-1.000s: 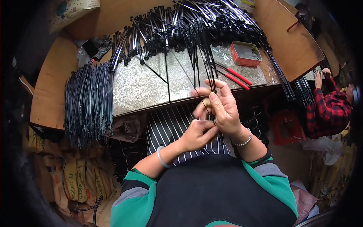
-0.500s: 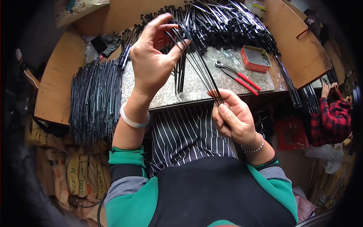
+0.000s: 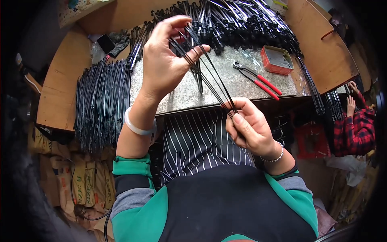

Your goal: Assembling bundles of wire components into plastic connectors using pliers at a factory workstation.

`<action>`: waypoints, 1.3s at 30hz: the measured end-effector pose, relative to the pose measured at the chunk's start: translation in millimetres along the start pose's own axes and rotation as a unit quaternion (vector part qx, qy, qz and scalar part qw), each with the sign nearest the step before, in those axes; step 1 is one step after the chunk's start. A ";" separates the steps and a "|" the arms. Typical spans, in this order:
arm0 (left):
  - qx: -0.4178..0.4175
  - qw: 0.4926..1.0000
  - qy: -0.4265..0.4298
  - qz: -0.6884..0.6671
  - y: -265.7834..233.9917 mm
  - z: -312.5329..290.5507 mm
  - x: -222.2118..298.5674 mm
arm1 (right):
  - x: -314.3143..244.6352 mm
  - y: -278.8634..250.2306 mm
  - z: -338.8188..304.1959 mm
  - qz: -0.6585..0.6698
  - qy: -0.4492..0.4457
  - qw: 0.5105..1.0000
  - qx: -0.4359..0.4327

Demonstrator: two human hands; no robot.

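Several thin black rods (image 3: 213,78) run slantwise between my two hands, held above the front of the speckled worktop. My right hand (image 3: 253,127) pinches their lower ends together between thumb and fingers. Higher up, my left hand (image 3: 166,56) curls round the upper part, its thumb and fingers spread in a wide C with rods between them. The rods fan into separate strands there. Behind that hand, the exact contact of its fingertips is partly hidden. Red-handled pliers (image 3: 258,80) lie on the worktop to the right of the rods.
A thick heap of black rods with knobbed ends (image 3: 234,24) covers the back. A bundle of thin black rods (image 3: 102,105) hangs over the left edge. A red open box (image 3: 278,66) stands beside the pliers. At far right sits another person in a checked sleeve (image 3: 354,131).
My left hand has shifted slightly right, and the rods between my hands have spread into wider strands. My right hand keeps its pinch. The other person's hands have moved lower and apart.
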State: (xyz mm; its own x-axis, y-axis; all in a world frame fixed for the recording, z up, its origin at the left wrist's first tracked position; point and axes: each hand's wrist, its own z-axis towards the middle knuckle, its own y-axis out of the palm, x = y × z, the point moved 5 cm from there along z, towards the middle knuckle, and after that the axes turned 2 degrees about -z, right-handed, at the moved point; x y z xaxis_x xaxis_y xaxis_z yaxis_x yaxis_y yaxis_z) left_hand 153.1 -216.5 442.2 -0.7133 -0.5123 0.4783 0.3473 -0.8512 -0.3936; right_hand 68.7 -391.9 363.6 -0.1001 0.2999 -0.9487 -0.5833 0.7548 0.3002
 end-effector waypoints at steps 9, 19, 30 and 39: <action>0.033 0.994 -0.033 -0.101 1.6 -2.2 -1.0 | -1.1 0.7 0.6 0.030 0.002 1.000 -0.005; 0.000 0.979 -0.077 -0.189 5.9 -5.6 -6.7 | -2.0 0.7 2.2 0.091 0.043 0.995 -0.011; -0.034 0.986 -0.041 -0.157 5.2 -6.8 4.7 | -3.2 -6.1 0.2 0.083 0.027 0.996 -0.012; -0.037 0.985 0.014 -0.166 4.0 -1.5 4.9 | -9.2 2.6 -2.3 0.049 0.066 0.994 -0.076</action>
State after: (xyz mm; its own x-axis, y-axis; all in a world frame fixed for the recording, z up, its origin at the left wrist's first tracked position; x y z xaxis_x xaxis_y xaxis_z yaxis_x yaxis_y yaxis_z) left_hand 150.1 -222.3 441.8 -0.7970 -0.2020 0.5691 0.0473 -0.9604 -0.2747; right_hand 66.3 -394.0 372.9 -0.2622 0.2806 -0.9233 -0.6799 0.6252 0.3831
